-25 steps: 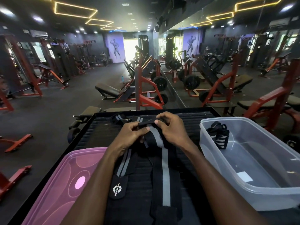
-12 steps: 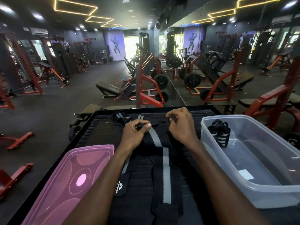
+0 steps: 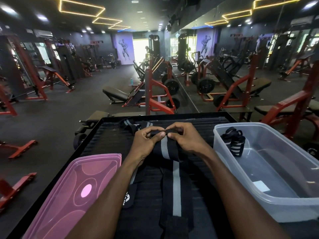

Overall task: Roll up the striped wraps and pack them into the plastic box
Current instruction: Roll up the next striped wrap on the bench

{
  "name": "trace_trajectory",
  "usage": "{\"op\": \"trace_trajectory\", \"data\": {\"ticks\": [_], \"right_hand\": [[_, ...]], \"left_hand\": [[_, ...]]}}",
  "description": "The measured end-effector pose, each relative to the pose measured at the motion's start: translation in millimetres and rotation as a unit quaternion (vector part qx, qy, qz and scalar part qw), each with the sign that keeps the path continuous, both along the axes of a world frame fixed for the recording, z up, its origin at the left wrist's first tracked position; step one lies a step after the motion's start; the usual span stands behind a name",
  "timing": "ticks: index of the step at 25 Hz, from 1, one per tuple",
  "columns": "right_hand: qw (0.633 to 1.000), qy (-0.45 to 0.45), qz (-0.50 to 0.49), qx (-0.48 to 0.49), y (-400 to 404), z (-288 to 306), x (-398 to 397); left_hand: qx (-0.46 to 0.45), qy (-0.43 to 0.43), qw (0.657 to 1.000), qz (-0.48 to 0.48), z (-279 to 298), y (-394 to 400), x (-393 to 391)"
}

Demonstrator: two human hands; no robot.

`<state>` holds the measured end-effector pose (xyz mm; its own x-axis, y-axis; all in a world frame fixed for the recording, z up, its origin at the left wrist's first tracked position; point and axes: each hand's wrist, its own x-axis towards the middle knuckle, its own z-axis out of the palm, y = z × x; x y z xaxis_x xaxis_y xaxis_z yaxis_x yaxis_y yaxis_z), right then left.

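At the bottom of the frame the loose tail of the striped wrap [image 3: 174,192] lies flat on the black table [image 3: 103,135], its grey stripe running up the middle toward the hands. Just left of it, partly under the left arm, lies another black strap [image 3: 128,198] with a white logo. In the lower left sits a pink lid [image 3: 72,190], flat on the table. In the middle of the frame both hands work on the far end of the wrap. The left hand [image 3: 145,142] has its fingers curled round the thick rolled part, thumb pressed on top. The right hand [image 3: 185,138] pinches the same end from the other side (the two thumbs almost meet). Half a second ago the wrap was only a thin fold under the fingertips; now a fat little roll shows under the hands, so the rolling has truly begun. Most of the strap is still flat, so there is a lot left to roll. At the right stands the clear plastic box [image 3: 269,192], and one rolled wrap [image 3: 233,144] already rests in its far corner. Just past the hands, near the far edge of the table, lies one more striped wrap [image 3: 128,123] waiting its turn. Behind that is a gym with red machines.
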<state>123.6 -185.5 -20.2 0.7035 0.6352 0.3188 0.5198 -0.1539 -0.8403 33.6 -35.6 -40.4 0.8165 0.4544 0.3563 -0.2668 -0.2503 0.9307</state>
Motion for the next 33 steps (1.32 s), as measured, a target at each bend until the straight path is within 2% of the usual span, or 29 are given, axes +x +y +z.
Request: {"op": "trace_trajectory", "data": {"ticks": [5, 9, 16, 20, 23, 28, 30, 33], "right_hand": [[0.995, 0.028, -0.022, 0.095, 0.3, 3.5, -1.8], [0.989, 0.083, -0.024, 0.119, -1.6, 7.2, -5.6], [0.982, 0.157, -0.011, 0.101, -0.1, -0.3, -2.9], [0.990, 0.077, -0.048, 0.112, 1.9, -0.2, -1.5], [0.990, 0.070, -0.038, 0.119, 1.6, 2.0, -3.6], [0.984, 0.159, -0.015, 0.079, -0.5, 5.6, -8.0], [0.982, 0.169, -0.028, 0.082, 0.8, 4.7, -7.2], [0.973, 0.178, -0.045, 0.140, 3.2, 2.2, -6.4]], "left_hand": [[-0.068, 0.007, 0.997, -0.025, -2.3, -2.0, 0.3], [-0.077, -0.022, 0.997, 0.009, -2.2, -4.1, 4.0], [-0.060, -0.034, 0.998, 0.011, -4.6, -2.3, 4.1], [-0.071, -0.018, 0.997, -0.019, -7.6, -3.7, 4.6], [-0.056, -0.013, 0.998, -0.008, -6.8, -4.4, 3.5], [-0.030, -0.039, 0.998, 0.024, -5.0, -2.7, 2.1], [-0.028, -0.034, 0.999, 0.020, -5.5, -2.2, 2.5], [-0.093, -0.002, 0.996, -0.006, -8.8, -2.3, 6.0]]}}
